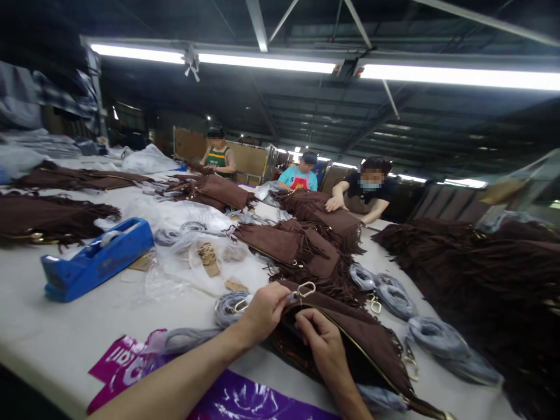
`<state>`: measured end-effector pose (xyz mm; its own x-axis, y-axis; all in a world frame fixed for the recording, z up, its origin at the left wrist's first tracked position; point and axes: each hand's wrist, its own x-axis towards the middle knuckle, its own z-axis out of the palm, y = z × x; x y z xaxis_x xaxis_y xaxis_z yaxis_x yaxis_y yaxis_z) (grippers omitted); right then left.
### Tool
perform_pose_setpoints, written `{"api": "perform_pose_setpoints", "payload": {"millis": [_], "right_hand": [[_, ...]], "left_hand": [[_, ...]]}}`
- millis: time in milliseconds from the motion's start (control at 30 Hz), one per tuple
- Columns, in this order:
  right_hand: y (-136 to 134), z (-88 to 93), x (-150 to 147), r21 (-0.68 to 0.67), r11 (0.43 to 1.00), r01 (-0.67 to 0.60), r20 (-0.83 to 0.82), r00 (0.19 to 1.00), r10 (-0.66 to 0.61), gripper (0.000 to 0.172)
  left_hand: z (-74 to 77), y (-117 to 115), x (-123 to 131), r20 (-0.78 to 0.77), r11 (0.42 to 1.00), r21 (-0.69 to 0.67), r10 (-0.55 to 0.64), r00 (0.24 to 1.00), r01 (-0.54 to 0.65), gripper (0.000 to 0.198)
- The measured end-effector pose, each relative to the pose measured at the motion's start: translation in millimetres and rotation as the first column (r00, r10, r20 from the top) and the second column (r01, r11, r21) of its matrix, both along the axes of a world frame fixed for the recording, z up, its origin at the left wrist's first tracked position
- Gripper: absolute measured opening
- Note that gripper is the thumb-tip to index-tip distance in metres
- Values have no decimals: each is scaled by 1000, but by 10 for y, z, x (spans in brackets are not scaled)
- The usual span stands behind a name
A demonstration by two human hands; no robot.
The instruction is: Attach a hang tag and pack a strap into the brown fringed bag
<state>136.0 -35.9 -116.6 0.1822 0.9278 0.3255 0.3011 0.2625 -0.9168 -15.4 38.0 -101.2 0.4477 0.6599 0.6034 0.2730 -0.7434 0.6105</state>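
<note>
A dark brown fringed handbag lies before me, its gold zipper open and its dark inside showing. My left hand is closed in a pinch at the bag's far left corner, beside a gold clip. Over the open mouth, my right hand has its fingers curled and pressed together; whatever they may hold is hidden. Just left of the bag is a plastic-wrapped coiled strap. Beneath my forearms spreads a purple printed plastic sheet.
A blue tape dispenser stands at left. Clear plastic bags with tags lie mid-table. More brown fringed bags extend beyond; a large pile is at right, near wrapped straps. Several co-workers stand across; one person's hand rests on a bag.
</note>
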Motion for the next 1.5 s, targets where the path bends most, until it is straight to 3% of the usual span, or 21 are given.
{"api": "perform_pose_setpoints", "payload": {"millis": [433,633,833,967,1033,1100,1167,1267,1333,1400,1500], "right_hand": [[8,20,-23,-17,999,-40,-38,999,39,29],[33,-23,-28,48,999,-9,-73,997,12,27],[56,-12,-37,127,991,-30,-39,999,35,29],[-17,29,4,161,986,52,166,983,-79,28],[-78,37,28,121,987,103,189,974,-125,26],[-138,46,43,24,994,102,82,991,-104,29],[-188,71,48,-39,999,23,-85,996,-27,31],[-235,139,51,17,991,-131,-258,957,131,33],[-248,180,52,72,984,-165,-296,938,179,36],[-249,199,45,95,985,-144,-282,945,166,29],[-238,180,23,102,989,-105,-244,961,127,20]], "left_hand": [[-72,-9,-23,-41,996,94,-10,999,14,23],[-7,-133,-85,-102,978,162,-116,988,132,48],[52,-237,55,78,997,-19,-73,994,74,24],[83,-155,83,174,989,-126,-54,983,77,26],[107,-94,39,191,988,-143,-22,981,50,27],[132,-53,-11,175,993,-119,3,985,18,27],[159,-50,-41,150,998,-69,12,989,-2,25],[190,-110,-35,183,997,-56,-50,982,62,22],[191,-160,-12,253,967,-172,-143,957,190,23],[172,-188,11,329,872,-361,-214,920,332,26],[131,-180,26,420,717,-560,-185,888,415,32]]}}
